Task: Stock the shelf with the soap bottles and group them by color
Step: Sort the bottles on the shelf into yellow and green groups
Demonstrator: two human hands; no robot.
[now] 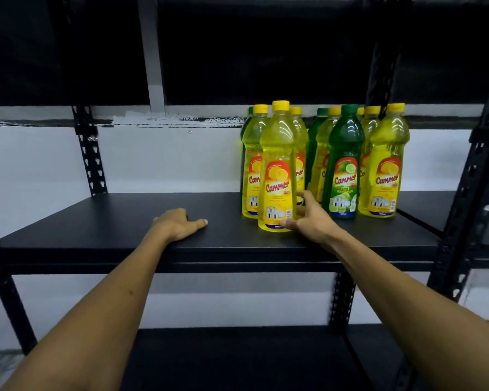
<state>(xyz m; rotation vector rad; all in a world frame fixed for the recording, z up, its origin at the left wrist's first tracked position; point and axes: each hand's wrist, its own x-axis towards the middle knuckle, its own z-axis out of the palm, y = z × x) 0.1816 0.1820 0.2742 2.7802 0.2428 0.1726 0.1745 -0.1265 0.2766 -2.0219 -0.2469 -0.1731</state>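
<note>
Now my right hand wraps the base of the front yellow plastic soap bottle on the black shelf; full, slick, top-heavy, better gripped mid-body. My left hand rests flat.

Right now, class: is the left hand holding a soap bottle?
No: the left hand rests on the bare shelf, apart from the bottles.

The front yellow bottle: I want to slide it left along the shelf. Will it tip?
The yellow bottle looks tall, narrow and full, so probably top-heavy. The right hand grips its base, which should help. The shelf looks smooth, so it likely slides.
</note>
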